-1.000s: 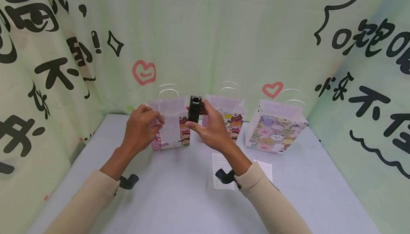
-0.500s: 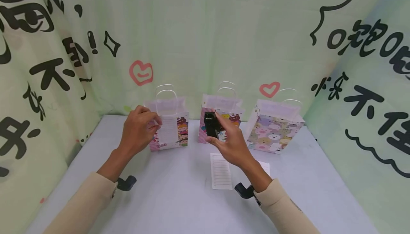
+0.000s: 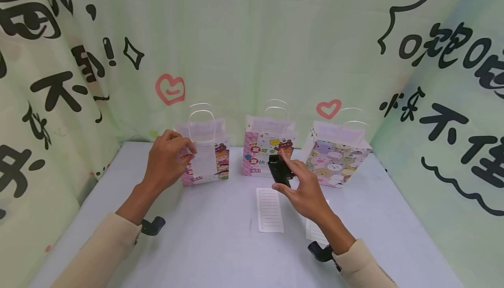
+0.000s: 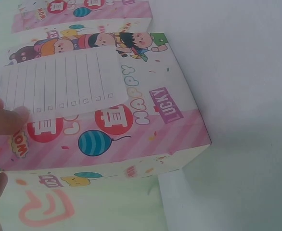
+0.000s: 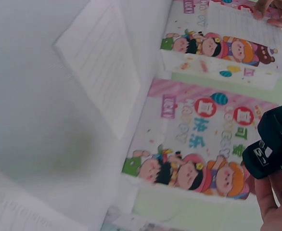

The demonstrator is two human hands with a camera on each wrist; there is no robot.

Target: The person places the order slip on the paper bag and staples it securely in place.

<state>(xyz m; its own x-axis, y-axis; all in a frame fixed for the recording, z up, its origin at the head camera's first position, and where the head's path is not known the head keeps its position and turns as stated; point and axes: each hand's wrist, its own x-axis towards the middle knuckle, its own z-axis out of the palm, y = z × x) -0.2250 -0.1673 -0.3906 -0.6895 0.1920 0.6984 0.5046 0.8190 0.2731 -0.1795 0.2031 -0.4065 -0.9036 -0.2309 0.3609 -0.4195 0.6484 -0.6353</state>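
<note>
My left hand (image 3: pixel 166 159) pinches a lined paper slip (image 3: pixel 204 160) against the front of the left gift bag (image 3: pixel 222 159), near its top. In the left wrist view, the thumb (image 4: pixel 6 121) lies on the slip (image 4: pixel 76 84) while other fingers are behind the bag's edge. A black stapler (image 3: pixel 280 170) is gripped in my right hand (image 3: pixel 305 191), held above the table before the middle gift bag (image 3: pixel 256 154). Through the right wrist view, the stapler (image 5: pixel 275 142) overlaps the middle bag's printed front (image 5: pixel 189 139).
Two more lined slips lie on the white table: one (image 3: pixel 270 210) in front of the middle bag, another (image 3: pixel 315 231) partly under the right forearm in view. A third gift bag (image 3: pixel 334 161) with animal prints stands at right. A printed curtain (image 3: pixel 252 60) hangs behind.
The stapler has moved right and down in my right hand, away from the left bag, uncovering the middle bag's front. My left hand keeps its hold on the slip and bag.
</note>
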